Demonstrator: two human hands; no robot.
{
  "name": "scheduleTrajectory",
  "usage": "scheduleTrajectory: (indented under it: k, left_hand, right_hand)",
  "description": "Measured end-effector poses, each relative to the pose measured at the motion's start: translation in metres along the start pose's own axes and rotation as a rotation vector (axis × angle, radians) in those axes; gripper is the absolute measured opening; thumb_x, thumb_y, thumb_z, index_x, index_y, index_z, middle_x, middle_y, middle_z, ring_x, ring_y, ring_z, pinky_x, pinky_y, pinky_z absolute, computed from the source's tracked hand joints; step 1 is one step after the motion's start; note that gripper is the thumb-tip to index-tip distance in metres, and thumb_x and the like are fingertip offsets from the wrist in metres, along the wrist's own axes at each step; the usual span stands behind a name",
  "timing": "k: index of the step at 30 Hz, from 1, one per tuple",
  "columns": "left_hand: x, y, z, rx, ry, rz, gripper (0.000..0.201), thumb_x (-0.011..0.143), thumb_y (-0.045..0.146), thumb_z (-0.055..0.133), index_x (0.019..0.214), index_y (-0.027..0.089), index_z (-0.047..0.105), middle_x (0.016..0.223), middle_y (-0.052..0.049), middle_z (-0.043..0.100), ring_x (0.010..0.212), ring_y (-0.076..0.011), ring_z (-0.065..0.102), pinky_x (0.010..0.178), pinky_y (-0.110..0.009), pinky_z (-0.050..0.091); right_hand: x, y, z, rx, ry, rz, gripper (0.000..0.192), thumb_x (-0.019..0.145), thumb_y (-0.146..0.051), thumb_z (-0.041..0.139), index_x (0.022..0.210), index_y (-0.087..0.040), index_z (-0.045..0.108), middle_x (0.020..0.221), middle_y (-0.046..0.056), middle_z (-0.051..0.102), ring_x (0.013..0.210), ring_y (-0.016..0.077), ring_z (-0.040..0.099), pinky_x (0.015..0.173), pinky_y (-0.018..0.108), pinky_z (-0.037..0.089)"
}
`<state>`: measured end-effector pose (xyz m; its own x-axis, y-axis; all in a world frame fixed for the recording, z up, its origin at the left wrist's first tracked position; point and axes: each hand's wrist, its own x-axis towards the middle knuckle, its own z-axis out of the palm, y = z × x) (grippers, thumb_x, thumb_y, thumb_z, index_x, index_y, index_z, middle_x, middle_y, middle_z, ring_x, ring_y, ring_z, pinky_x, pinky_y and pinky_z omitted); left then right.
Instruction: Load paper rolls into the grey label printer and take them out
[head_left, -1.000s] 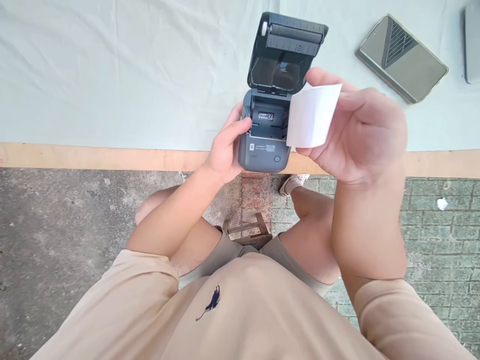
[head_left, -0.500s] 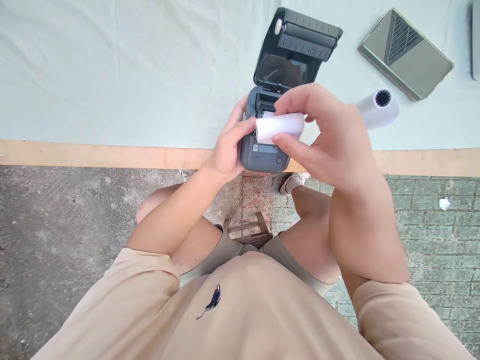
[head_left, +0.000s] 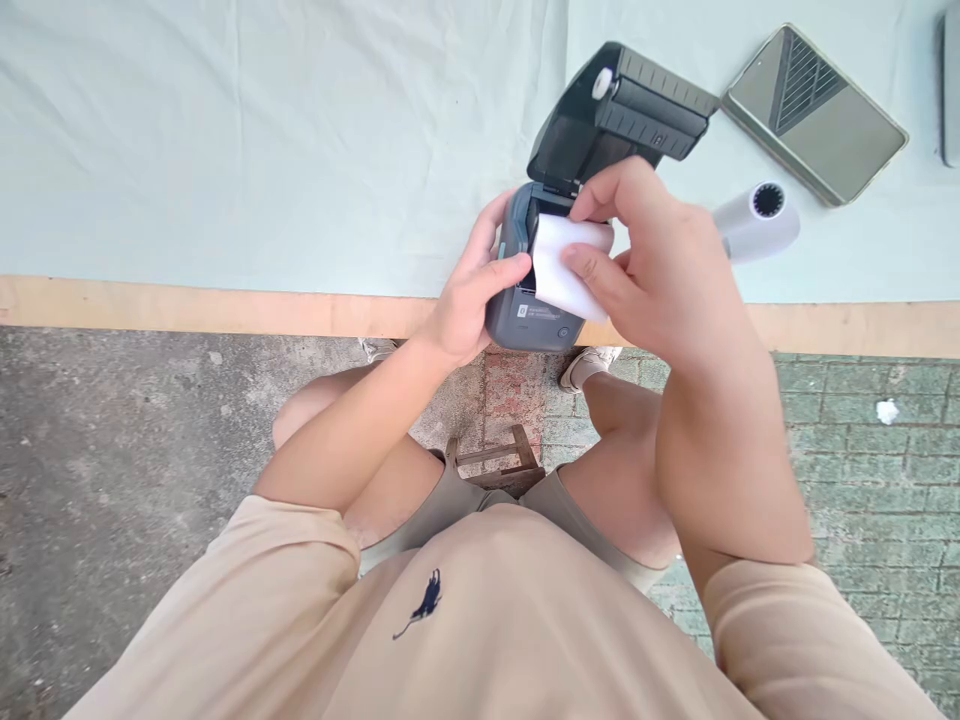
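Note:
A dark grey portable label printer (head_left: pixel 534 325) is at the table's front edge with its lid (head_left: pixel 622 105) swung up. My left hand (head_left: pixel 476 285) is closed around the printer's left side, its thumb lying on the rim of the paper bay. Between the thumb and fingers of my right hand (head_left: pixel 652 260) is white roll paper (head_left: pixel 559 265), which lies over the open bay and curls down past the printer's right front. The inside of the bay is mostly hidden by the paper and my fingers.
Right of my right hand lies another white paper roll (head_left: pixel 765 225) with a black toothed core. A phone (head_left: pixel 832 120) rests farther back on the pale tablecloth (head_left: pixel 300 150). Part of a grey object (head_left: pixel 950 90) shows at the right edge. The table's wooden edge (head_left: pixel 187 305) runs in front.
The printer has shifted slightly right and turned, its lid leaning farther right. The paper in my right hand, curled like a tube before, now hangs flatter and longer toward me.

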<state>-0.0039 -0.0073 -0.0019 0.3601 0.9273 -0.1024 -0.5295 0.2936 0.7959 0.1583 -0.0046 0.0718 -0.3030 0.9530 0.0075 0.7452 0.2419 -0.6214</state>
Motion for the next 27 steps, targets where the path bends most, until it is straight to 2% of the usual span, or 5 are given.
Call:
scheduleTrajectory:
  k: [5,11,16,19,27]
  left_hand:
    - [0.000,0.002,0.001,0.015,0.021,-0.023,0.035,0.083,0.031,0.057,0.117,0.029,0.050,0.115,0.001,0.061,0.123,-0.0236,0.053,0.094,-0.034,0.051]
    - [0.002,0.002,0.002,-0.077,0.028,-0.039,0.029,0.087,0.025,0.049,0.115,0.028,0.047,0.112,0.001,0.061,0.123,-0.0244,0.053,0.093,-0.037,0.052]
    - [0.005,0.001,-0.001,-0.105,0.110,-0.022,0.020,0.089,0.027,0.043,0.107,0.025,0.051,0.096,0.000,0.062,0.132,-0.0261,0.045,0.101,-0.041,0.049]
    - [0.007,-0.001,-0.002,-0.145,0.122,-0.002,0.019,0.089,0.025,0.044,0.107,0.024,0.051,0.092,0.000,0.062,0.136,-0.0260,0.040,0.105,-0.042,0.048]
    - [0.004,0.007,0.005,-0.188,0.124,-0.045,0.018,0.092,0.019,0.037,0.103,0.020,0.051,0.102,-0.001,0.063,0.131,-0.0245,0.047,0.105,-0.040,0.048]
  right_hand:
    - [0.005,0.001,0.012,-0.192,0.066,0.062,0.013,0.078,-0.027,0.062,0.089,-0.025,0.055,0.081,0.000,0.063,0.061,0.0166,0.049,0.060,0.033,0.035]
    - [0.003,-0.003,0.011,-0.239,0.207,0.012,0.023,0.089,-0.038,0.050,0.078,-0.024,0.064,0.097,0.005,0.061,0.073,0.0184,0.055,0.060,0.034,0.039]
    - [-0.006,-0.003,0.007,-0.220,0.000,-0.223,0.023,0.083,-0.043,0.058,0.095,-0.024,0.060,0.087,0.006,0.062,0.083,0.0253,0.054,0.069,0.039,0.041]
    - [-0.008,0.000,0.012,-0.347,-0.033,-0.208,0.024,0.085,-0.041,0.054,0.101,-0.025,0.062,0.088,0.006,0.064,0.087,0.0278,0.053,0.071,0.040,0.038]
    - [-0.006,0.002,0.026,-0.592,0.151,-0.145,0.030,0.089,-0.024,0.038,0.103,-0.025,0.064,0.076,0.002,0.067,0.065,0.0164,0.055,0.060,0.032,0.029]
